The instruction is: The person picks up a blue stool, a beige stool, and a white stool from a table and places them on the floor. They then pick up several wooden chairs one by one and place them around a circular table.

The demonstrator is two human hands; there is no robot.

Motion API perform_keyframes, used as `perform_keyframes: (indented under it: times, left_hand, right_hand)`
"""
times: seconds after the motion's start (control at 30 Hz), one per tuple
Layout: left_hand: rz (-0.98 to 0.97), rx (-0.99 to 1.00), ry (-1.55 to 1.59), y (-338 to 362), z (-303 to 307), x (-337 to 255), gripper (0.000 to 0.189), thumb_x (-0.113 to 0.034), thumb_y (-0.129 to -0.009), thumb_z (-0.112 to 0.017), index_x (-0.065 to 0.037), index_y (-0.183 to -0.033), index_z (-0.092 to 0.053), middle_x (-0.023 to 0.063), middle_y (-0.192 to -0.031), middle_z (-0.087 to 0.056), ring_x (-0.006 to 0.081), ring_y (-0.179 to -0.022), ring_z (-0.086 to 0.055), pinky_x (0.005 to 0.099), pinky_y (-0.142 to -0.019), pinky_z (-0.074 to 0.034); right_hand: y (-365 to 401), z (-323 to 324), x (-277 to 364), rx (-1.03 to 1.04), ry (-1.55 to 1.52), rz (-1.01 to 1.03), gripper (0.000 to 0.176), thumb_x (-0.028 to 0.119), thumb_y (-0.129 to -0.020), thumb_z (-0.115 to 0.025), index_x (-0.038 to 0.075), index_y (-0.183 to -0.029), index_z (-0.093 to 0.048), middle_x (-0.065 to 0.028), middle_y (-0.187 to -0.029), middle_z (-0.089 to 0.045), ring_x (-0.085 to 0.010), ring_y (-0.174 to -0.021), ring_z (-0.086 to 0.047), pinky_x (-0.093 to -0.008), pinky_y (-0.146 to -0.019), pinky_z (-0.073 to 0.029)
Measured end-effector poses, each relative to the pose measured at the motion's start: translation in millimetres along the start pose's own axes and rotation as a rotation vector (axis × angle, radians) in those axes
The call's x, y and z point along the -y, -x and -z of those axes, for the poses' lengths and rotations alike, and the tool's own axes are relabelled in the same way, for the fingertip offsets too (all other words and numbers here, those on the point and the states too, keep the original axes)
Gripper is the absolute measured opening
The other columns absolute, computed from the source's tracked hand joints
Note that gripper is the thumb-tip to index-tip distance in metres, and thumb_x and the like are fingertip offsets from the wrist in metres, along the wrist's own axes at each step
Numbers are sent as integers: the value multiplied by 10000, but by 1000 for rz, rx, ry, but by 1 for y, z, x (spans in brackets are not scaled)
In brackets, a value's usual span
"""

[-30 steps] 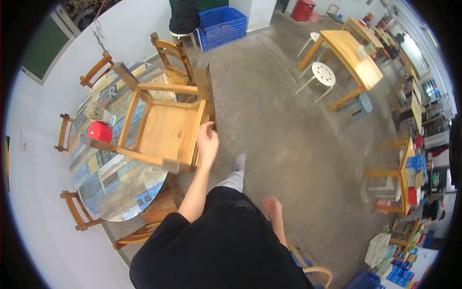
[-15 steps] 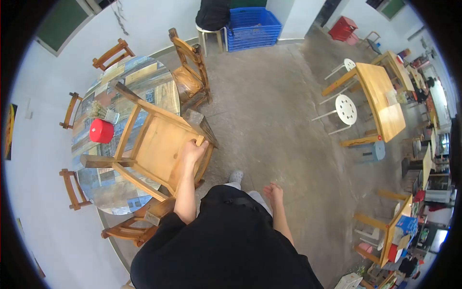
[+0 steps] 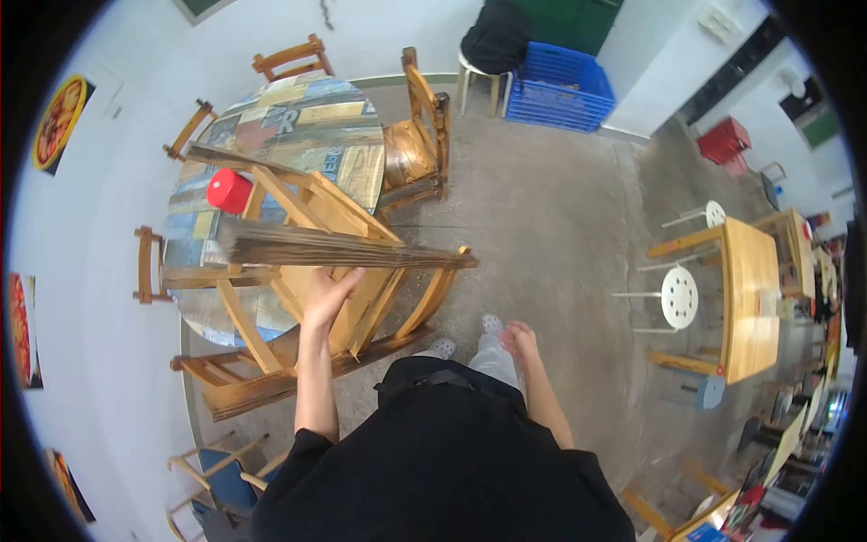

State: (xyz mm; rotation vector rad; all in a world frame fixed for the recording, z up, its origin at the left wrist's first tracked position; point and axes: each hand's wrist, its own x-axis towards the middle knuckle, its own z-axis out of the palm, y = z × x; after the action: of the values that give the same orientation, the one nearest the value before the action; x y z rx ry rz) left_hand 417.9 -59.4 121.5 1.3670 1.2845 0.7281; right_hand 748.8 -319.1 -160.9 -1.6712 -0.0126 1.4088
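Note:
My left hand [image 3: 330, 296] is closed on a wooden chair [image 3: 348, 246]. The chair is tipped, with its legs pointing over the round plank-patterned table [image 3: 352, 122] and its backrest low, close to my feet. One dark leg crosses just above my fingers and hides part of the grip. A red container [image 3: 229, 190] sits on the tabletop, partly behind the chair's legs. My right hand [image 3: 519, 341] hangs over the floor by my leg, holding nothing, its fingers loosely bent and apart.
Another wooden chair [image 3: 423, 149] stands at the table's right side. Beyond it are a white stool with a black backpack [image 3: 497, 36] and a blue crate [image 3: 560, 86]. To the right stand a light wooden table [image 3: 751, 298] and a white stool [image 3: 679, 298]. Folding chairs [image 3: 226, 479] lie lower left.
The held chair has turned in my left hand, and a leg now points towards me. My view has shifted left, and both feet show. The right hand still hangs at my side.

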Motion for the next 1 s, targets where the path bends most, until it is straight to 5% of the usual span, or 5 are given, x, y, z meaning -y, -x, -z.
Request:
perform_keyframes:
  times: [0.2, 0.37, 0.47, 0.6, 1.0]
  left_hand:
    - [-85, -217, 232, 60, -22, -54, 201, -107, -892, -667, -4, -1045, -589, 36, -797, -593, 109, -610, -535, 259, -555, -435]
    - [-97, -434, 239, 110, -33, -63, 325, -281, -897, -694, -20, -1048, -573, 45, -797, -586, 125, -624, -543, 274, -561, -447]
    - [-72, -589, 279, 147, -48, -59, 417, -401, -874, -713, -33, -1004, -565, 40, -763, -566, 126, -614, -530, 264, -540, -433]
    - [-11, -736, 418, 197, -59, -8, 384, -374, -883, -715, -34, -981, -568, 33, -747, -546, 125, -606, -522, 259, -535, -427]
    - [295, -1084, 986, 317, -80, 178, 161, -221, -916, -668, -112, -870, -559, -4, -670, -517, 131, -604, -526, 255, -577, -450]
  right_hand:
    - [-85, 23, 130, 142, 273, 146, 936, 423, -843, -734, 36, -1516, -210, -223, -1473, -406, -350, -1380, -374, -549, -1099, -295]
    - [-88, 4, 246, 210, 165, 175, 1040, 552, -817, -712, 35, -1538, -168, -186, -1572, -259, -333, -1472, -188, -506, -1182, -93]
    - [-140, -4, 261, 518, 187, 103, 900, 542, -892, -628, 38, -1518, -224, -194, -1483, -410, -350, -1370, -393, -550, -1139, -239]
    - [-119, -32, 314, 809, 254, -55, 653, 549, -911, -596, 25, -1293, -518, -122, -1111, -663, -273, -1047, -651, -395, -901, -528]
    - [-59, -223, 334, 1282, 820, -2, 509, 85, -793, -758, -18, -1252, -565, -85, -1085, -680, -153, -988, -651, -306, -902, -517]
